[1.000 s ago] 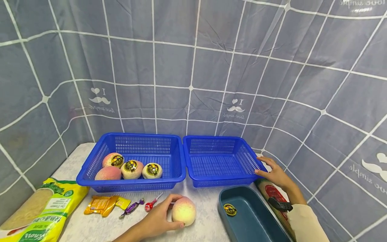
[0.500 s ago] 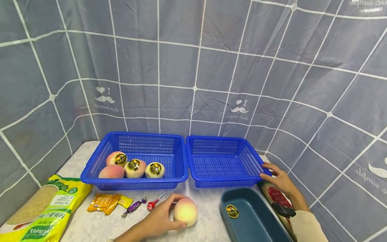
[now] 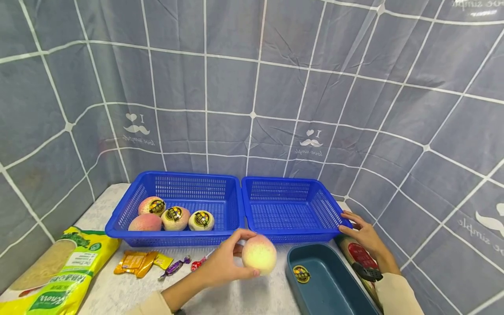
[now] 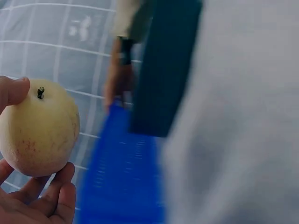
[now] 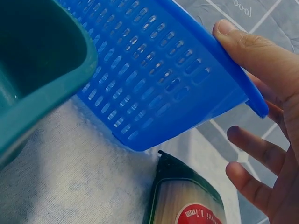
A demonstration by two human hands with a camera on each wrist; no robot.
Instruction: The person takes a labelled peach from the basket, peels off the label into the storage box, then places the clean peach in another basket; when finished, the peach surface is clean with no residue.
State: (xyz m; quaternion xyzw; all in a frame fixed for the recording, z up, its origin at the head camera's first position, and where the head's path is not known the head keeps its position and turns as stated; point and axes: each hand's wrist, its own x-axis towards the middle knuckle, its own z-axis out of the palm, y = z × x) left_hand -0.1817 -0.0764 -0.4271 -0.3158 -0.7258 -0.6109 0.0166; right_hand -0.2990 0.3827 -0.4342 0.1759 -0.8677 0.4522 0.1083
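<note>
The left hand (image 3: pixel 224 264) is gripping a peach (image 3: pixel 258 254) at lower centre, fingers curling behind it. The right hand's (image 3: pixel 364 234) spread fingers are touching the empty basket's (image 3: pixel 289 234) corner; the left basket (image 3: pixel 173 239) is holding four peaches.

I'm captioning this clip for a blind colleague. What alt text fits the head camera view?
A left hand holds a peach above the table, in front of two blue baskets; the left basket holds four peaches. The right hand touches the empty right basket, beside a teal tray.

right basket (image 3: pixel 289 209): open, bare | teal tray (image 3: pixel 327 284): flanks approach
</note>
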